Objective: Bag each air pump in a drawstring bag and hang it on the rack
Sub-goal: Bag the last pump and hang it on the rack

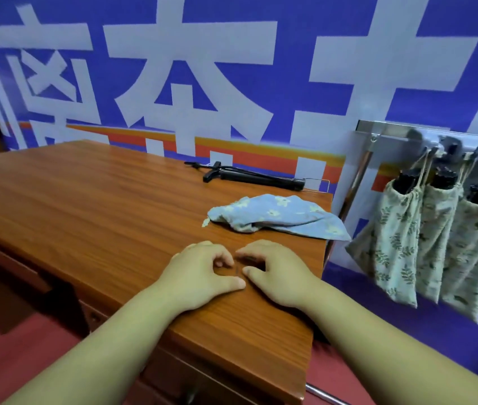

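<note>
Both hands, left (pixel 202 273) and right (pixel 275 273), rested empty on the bench (pixel 85 200), apparently before reaching for the blue bag (pixel 275 214) and pump (pixel 255 178).

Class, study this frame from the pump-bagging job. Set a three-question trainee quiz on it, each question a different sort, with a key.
1. True or false: the black air pump on the wooden desk is already bagged.
2. Which lies nearer the hands: (a) the black air pump, (b) the blue floral drawstring bag?
3. What hangs from the metal wall rack?

Key: 1. False. 2. b. 3. Cream leaf-print bags with dark pump tops showing. The left hand and right hand rest empty on the desk.
</note>
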`<move>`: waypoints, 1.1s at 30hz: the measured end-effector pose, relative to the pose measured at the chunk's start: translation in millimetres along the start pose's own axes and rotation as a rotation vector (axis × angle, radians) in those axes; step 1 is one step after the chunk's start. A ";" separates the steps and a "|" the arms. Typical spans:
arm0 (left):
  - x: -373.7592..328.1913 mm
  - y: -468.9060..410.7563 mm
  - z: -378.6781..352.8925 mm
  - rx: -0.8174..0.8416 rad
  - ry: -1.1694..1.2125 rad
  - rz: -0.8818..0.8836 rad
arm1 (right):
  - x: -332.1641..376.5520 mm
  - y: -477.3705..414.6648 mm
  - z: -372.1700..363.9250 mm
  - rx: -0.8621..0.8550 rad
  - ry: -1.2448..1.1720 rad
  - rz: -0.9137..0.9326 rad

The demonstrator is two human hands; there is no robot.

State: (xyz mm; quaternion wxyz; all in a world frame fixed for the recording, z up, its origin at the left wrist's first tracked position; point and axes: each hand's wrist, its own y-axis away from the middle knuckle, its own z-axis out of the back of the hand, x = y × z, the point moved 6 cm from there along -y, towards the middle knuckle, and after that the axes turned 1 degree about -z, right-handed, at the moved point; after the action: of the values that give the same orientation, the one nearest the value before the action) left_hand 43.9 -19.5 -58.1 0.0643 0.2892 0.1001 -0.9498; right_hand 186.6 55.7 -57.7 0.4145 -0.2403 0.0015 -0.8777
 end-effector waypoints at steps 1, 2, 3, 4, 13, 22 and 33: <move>-0.4 -1.3 -0.9 -0.006 -0.012 -0.003 | 0.8 -0.4 -1.8 0.002 0.030 0.023; -0.2 -2.1 -1.2 -0.012 -0.018 -0.002 | 0.4 -1.2 -3.3 0.002 0.049 0.035; 0.7 -2.6 -1.4 -0.021 -0.016 -0.002 | -0.3 -1.6 -4.3 -0.003 0.053 0.042; 2.0 -3.0 -1.8 -0.029 -0.009 -0.003 | -1.4 -2.0 -4.7 -0.013 0.044 0.040; 6.3 -6.0 -2.9 -0.069 -0.026 0.024 | -10.2 -0.7 -4.2 -0.114 -0.052 -0.015; 4.4 -15.9 0.9 -0.030 0.170 0.064 | -14.6 2.6 4.1 -0.195 -0.191 -0.108; -19.2 -108.0 39.0 -0.211 0.300 0.021 | -61.9 -20.4 44.0 -0.583 -0.708 -0.372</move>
State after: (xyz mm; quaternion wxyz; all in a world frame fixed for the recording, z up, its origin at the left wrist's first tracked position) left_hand 19.3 77.9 0.9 0.0887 0.4202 0.2049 -0.8796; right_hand 223.8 122.8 -40.7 0.1414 -0.6259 0.0629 -0.7643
